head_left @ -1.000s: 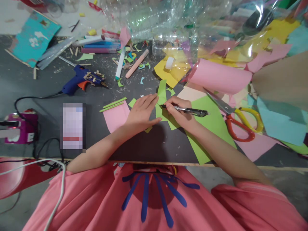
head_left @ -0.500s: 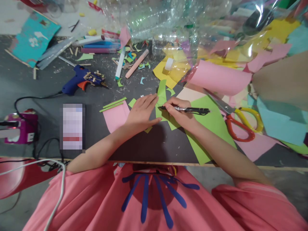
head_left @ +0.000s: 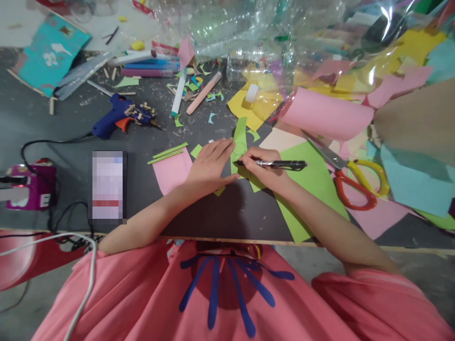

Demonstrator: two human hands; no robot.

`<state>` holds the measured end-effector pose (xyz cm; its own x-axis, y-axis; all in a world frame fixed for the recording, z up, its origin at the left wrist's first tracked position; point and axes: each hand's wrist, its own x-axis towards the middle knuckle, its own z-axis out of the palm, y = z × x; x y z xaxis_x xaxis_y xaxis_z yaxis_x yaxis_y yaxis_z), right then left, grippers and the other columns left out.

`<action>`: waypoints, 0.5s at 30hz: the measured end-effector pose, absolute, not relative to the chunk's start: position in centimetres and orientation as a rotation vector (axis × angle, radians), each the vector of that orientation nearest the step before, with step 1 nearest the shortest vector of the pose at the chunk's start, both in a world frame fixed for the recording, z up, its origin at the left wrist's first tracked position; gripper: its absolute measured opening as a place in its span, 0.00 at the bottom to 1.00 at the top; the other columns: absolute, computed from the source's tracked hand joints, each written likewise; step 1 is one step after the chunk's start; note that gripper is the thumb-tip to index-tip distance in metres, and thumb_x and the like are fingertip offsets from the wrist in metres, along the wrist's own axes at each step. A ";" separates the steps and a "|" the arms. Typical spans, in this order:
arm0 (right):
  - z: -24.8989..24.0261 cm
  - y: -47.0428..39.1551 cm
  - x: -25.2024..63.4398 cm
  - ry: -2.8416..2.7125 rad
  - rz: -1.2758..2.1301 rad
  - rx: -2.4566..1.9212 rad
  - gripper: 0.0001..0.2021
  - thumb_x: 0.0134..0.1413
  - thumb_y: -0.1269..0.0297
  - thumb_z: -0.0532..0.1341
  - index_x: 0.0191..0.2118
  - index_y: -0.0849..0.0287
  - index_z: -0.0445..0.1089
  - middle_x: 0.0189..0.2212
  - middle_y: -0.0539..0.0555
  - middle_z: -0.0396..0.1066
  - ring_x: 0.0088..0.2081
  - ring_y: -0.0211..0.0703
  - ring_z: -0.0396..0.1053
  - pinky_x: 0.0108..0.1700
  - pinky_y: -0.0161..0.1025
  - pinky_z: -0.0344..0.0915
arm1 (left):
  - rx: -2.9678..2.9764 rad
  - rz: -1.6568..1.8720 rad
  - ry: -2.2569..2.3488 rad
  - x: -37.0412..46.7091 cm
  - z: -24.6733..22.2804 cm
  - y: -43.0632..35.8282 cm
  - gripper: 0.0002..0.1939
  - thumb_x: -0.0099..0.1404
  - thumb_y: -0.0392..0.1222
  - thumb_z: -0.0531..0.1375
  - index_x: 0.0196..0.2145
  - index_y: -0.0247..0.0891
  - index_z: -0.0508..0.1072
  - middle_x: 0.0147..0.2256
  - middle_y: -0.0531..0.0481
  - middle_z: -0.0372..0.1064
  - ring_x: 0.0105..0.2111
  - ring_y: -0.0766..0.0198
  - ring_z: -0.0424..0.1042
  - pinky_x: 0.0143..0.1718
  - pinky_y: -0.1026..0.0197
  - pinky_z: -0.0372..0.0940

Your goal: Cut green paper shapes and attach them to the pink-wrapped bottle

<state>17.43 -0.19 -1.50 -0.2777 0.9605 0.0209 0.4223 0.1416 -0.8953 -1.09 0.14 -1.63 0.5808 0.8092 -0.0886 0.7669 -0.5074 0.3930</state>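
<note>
In my right hand (head_left: 266, 166) is a black pen (head_left: 284, 165), held in a pinch with its tip on a narrow strip of green paper (head_left: 240, 130). Thin curved lines show on the strip near the tip. My left hand (head_left: 212, 163) lies flat, fingers outstretched, at the strip's left edge. Under and beside it are a pink paper piece (head_left: 173, 170) and two thin green paper rolls (head_left: 168, 154). A large green sheet (head_left: 305, 189) lies partly beneath my right forearm.
Scissors (head_left: 350, 177) with red and yellow handles lie at the right. A pink-wrapped plastic bottle (head_left: 327, 111) is behind them. At the left are a blue glue gun (head_left: 117, 116), its cord, and a phone (head_left: 107, 187). Clear bottles (head_left: 227, 28) crowd the back.
The pen tip has shifted slightly down the green strip, and more curved line shows on it. My left hand stays in place.
</note>
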 end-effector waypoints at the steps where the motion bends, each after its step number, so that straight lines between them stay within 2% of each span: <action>1: -1.6 -0.2 17.4 -1.782 1.106 -1.328 0.11 0.51 0.62 0.55 0.21 0.58 0.64 0.19 0.49 0.66 0.23 0.36 0.61 0.28 0.36 0.57 | 2.423 0.141 1.273 -1.1 -1.6 0.1 0.36 0.63 0.52 0.58 0.63 0.30 0.58 0.63 0.34 0.55 0.64 0.47 0.54 0.64 0.45 0.51; 4: -1.8 -0.2 17.4 -1.735 1.112 -1.344 0.11 0.52 0.62 0.55 0.22 0.58 0.64 0.18 0.48 0.64 0.23 0.36 0.60 0.27 0.35 0.56 | 2.419 0.115 1.269 -1.0 -1.5 0.2 0.37 0.63 0.52 0.58 0.63 0.27 0.57 0.63 0.32 0.55 0.65 0.47 0.53 0.65 0.46 0.50; 15: -1.8 -0.1 17.4 -1.726 1.152 -1.348 0.11 0.51 0.62 0.56 0.21 0.58 0.66 0.18 0.48 0.67 0.23 0.36 0.62 0.27 0.35 0.57 | 2.430 0.147 1.266 -1.2 -1.8 0.1 0.35 0.63 0.52 0.58 0.63 0.30 0.57 0.64 0.34 0.55 0.64 0.47 0.54 0.64 0.45 0.51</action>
<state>17.43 -0.10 -1.84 -0.2558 0.9665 -0.0214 0.3901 0.0829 -0.9170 -1.18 0.10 -1.78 0.5852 0.8061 -0.0874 0.7647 -0.5128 0.3901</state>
